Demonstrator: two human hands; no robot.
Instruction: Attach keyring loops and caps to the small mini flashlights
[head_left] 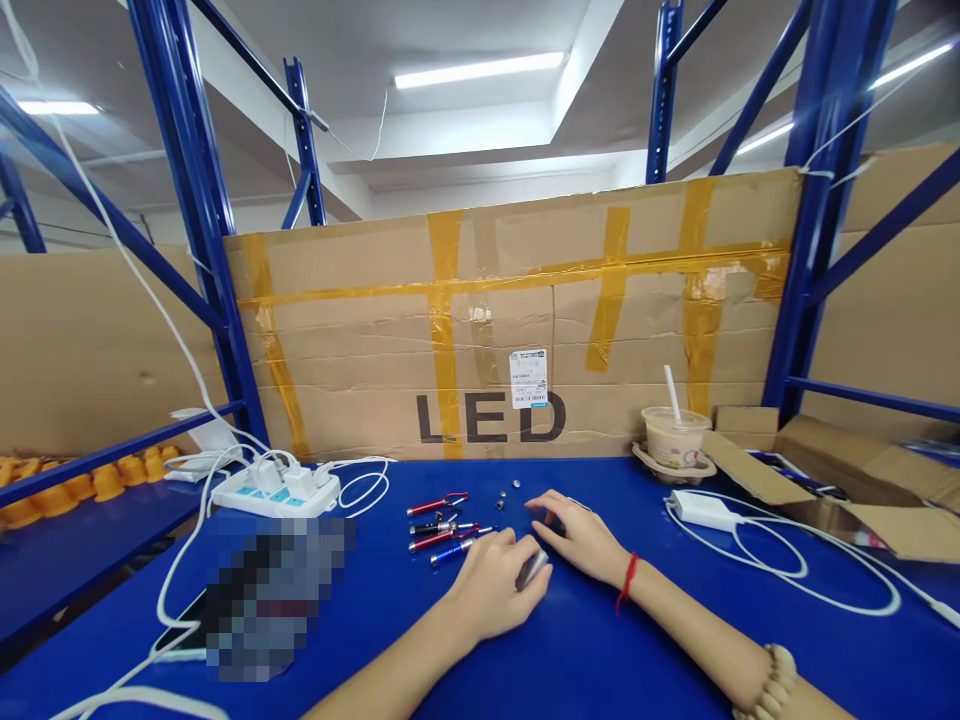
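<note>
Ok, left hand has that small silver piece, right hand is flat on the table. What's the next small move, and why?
Probably bring the right hand over to the silver piece in the left hand. The right hand rests on the table holding nothing I can see, right beside it, and the small flashlights and loose round bits lie just ahead.

Power strip [276, 490] left — cup [674, 437] right
</note>
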